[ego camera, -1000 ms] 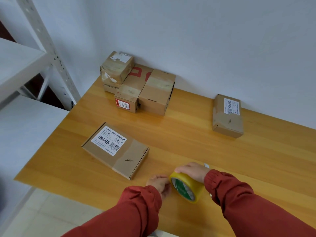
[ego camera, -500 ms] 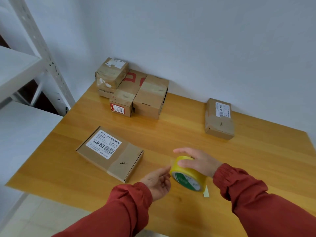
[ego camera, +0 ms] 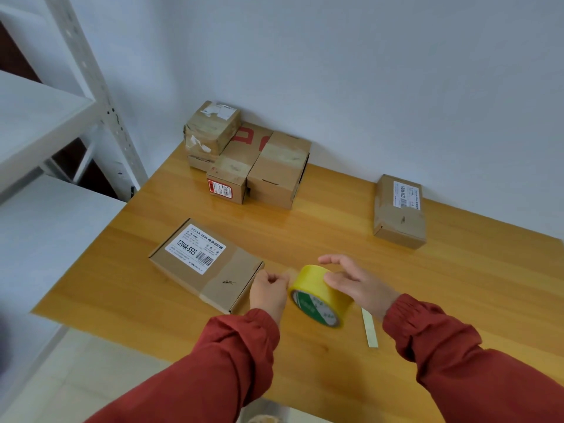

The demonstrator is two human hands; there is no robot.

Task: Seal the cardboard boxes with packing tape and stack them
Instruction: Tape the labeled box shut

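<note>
Smooth, shiny yellow wood table (ego camera: 305, 233) set against plain grey wall (ego camera: 366, 71); white metal rack (ego camera: 91, 87) at left. Round yellow tape roll (ego camera: 320, 294) gripped by right hand (ego camera: 357, 285) above near edge. Tape end (ego camera: 290, 274) pinched by left hand (ego camera: 270, 288), just beside flat brown cardboard box (ego camera: 207, 264).

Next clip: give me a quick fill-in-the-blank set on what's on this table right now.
1. The right hand holds a roll of ___ packing tape.
2. The flat box beside the left hand carries a ___ label.
3. Both sleeves are ___.
4. The lone box stands on the table at its far ___ side.
Missing words: yellow; white; red; right.
</note>
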